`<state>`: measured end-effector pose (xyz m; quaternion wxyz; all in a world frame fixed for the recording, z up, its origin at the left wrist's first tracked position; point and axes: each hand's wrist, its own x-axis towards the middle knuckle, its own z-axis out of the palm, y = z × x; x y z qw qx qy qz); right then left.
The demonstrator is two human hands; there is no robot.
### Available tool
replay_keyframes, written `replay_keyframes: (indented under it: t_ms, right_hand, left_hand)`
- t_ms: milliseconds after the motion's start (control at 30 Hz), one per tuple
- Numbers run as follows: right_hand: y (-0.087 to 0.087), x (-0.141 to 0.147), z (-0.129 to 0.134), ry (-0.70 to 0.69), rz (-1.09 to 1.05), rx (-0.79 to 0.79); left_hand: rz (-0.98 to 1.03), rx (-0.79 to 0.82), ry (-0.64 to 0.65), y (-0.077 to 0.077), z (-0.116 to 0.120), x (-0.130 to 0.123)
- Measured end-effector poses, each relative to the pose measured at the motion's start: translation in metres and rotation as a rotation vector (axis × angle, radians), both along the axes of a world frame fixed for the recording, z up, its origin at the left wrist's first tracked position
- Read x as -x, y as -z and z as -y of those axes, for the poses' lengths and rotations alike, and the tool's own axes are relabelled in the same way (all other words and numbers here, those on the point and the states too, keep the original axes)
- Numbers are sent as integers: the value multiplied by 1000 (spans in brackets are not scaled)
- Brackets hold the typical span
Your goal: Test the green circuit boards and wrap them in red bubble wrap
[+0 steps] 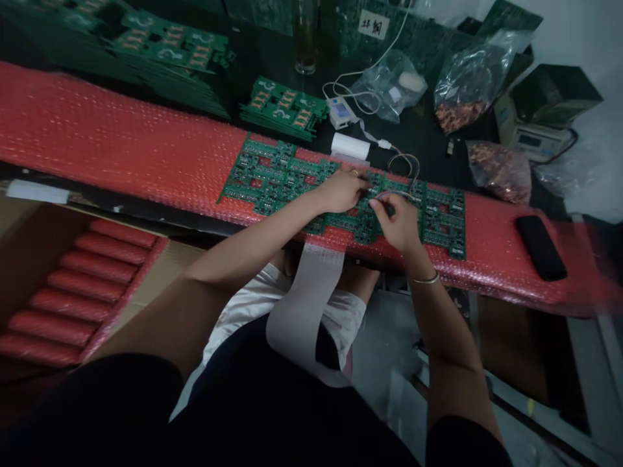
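Presently, circuit boards (267, 174) lie by the table's (431, 148) near edge. The right hand (402, 224) pinches thin wires (395, 192) between fingers; whether the left hand (341, 191) grips, I cannot tell. Farther back, a label (374, 24) shows handwritten Chinese characters.

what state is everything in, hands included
left hand: palm down on the boards
right hand: fingertips pinched at the wires
boards: lying flat on the wrap
wires: looped, plugged into a white connector
wrap: spread along the bench
phone: lying down, dark
strip: hanging over the edge, curled
glass: upright
carton: open, red rolls inside
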<state>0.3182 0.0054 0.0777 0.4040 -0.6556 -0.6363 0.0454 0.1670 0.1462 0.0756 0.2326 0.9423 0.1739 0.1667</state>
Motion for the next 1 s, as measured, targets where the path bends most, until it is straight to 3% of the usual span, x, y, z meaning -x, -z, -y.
replay_keyframes:
  t_ms: [167,333,433,667,833,1000]
  right_hand:
    - [17,10,16,4,36,-8]
    - [18,9,13,-10,69,-24]
    - [19,8,13,-28,88,-36]
    - [20,8,13,0,130,1]
    - [22,7,13,8,185,30]
    - [26,6,13,12,155,48]
  left_hand:
    - [198,79,-92,-7,29,39]
    - [255,130,-159,-18,67,87]
    - [253,156,-205,-15,86,108]
    - [61,139,-154,10,122,132]
    - [-38,77,-150,34,129,135]
    - [40,-80,-141,53,132,135]
